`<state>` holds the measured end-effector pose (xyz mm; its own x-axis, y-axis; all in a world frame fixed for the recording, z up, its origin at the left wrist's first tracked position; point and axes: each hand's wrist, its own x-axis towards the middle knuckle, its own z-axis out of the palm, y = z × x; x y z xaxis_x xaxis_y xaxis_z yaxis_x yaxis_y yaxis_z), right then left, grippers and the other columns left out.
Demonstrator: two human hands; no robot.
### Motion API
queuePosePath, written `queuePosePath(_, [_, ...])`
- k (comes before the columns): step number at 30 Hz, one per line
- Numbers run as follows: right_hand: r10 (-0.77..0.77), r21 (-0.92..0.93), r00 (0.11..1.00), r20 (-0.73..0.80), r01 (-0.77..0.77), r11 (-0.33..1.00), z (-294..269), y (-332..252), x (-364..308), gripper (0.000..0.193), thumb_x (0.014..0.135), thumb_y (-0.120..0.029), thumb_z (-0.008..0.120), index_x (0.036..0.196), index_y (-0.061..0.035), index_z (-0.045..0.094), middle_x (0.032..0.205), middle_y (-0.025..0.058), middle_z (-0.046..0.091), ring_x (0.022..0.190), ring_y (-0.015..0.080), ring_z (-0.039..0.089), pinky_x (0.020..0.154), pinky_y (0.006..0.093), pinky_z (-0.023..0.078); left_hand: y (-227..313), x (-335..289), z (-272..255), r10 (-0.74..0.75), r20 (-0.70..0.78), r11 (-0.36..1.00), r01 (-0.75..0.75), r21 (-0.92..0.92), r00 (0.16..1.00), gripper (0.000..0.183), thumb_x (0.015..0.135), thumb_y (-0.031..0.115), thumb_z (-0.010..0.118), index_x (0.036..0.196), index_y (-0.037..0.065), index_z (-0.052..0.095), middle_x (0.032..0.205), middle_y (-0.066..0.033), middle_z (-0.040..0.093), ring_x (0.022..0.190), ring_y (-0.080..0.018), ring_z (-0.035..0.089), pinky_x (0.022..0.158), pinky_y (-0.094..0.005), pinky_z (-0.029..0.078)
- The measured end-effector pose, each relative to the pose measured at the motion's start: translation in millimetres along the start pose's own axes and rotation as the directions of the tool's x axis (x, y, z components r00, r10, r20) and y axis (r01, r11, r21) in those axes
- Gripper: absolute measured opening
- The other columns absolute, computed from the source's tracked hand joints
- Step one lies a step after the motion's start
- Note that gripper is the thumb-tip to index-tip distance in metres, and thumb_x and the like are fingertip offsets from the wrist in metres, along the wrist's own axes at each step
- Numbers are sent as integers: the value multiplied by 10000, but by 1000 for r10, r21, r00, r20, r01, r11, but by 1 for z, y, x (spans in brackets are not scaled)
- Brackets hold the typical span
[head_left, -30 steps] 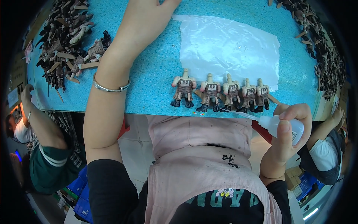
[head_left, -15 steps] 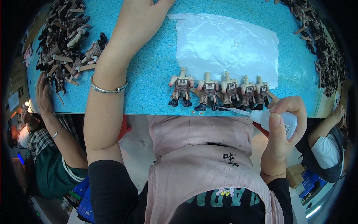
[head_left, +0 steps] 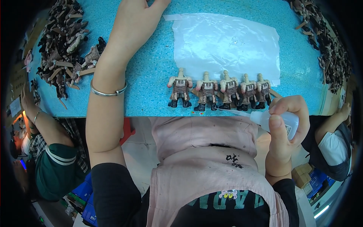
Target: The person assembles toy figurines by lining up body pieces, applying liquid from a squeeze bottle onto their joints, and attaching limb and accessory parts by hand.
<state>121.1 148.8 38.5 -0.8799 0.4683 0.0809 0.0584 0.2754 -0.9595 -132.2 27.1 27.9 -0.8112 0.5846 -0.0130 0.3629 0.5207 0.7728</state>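
Note:
My right hand (head_left: pixel 290 126) is closed around a small white squeeze bottle (head_left: pixel 260 118) with a long thin nozzle. The nozzle points left, its tip beside the black boots of the second figure (head_left: pixel 207 90) from the left. That one belongs to a row of several headless toy figures (head_left: pixel 180 90) with bare arms and brown overalls, lying along the near table edge. My left hand (head_left: pixel 141 17) reaches over the table at the top of the view, left of a white plastic sheet (head_left: pixel 227 43). Its fingers run out of the picture, so what they do is hidden.
Heaps of similar figures cover the blue table (head_left: pixel 147 87) at the left (head_left: pixel 62 45) and far right (head_left: pixel 321 41). Flat wooden sticks (head_left: pixel 63 63) lie among them. A co-worker's arm (head_left: pixel 53 126) rests at the left edge; another person (head_left: pixel 332 147) sits at the right.
The whole view has shifted slightly, moving the table and figures a little left. The co-worker's hand at left has drawn back from the heap. My right hand still grips the bottle.

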Motion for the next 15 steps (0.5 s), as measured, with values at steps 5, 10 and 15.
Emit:
queuePosePath(5, [52, 17, 998, -42, -51, 999, -7, -5, -4, 144, 790, -51, 673, 866, -17, 555, 819, 63, 590, 688, 98, 525, 628, 212, 408, 1, -1, 0, -2, 2, 1000, 2, 15, 1000, 268, 917, 146, 553, 1069, -73, 575, 1087, -161, 575, 1014, -240, 539, 923, -325, 413])
queuePosePath(10, [58, -6, 980, -189, -60, 998, -23, -1, -11, 166, 803, -121, 674, 866, -22, 556, 833, 50, 575, 728, 105, 526, 668, 225, 414, 0, -1, 1, 4, 1, 1000, -4, 28, 1000, 266, 913, 143, 558, 1065, -74, 574, 1081, -157, 573, 1005, -229, 536, 920, -322, 412])
queuePosePath(15, [60, -57, 972, -228, -74, 996, -30, 3, -14, 161, 810, -118, 672, 867, -28, 551, 828, 37, 563, 723, 91, 519, 651, 214, 403, -12, -1, 3, 121, 16, 992, -122, 38, 992, 265, 919, 152, 555, 1076, -59, 578, 1087, -148, 575, 1004, -223, 535, 918, -319, 410])
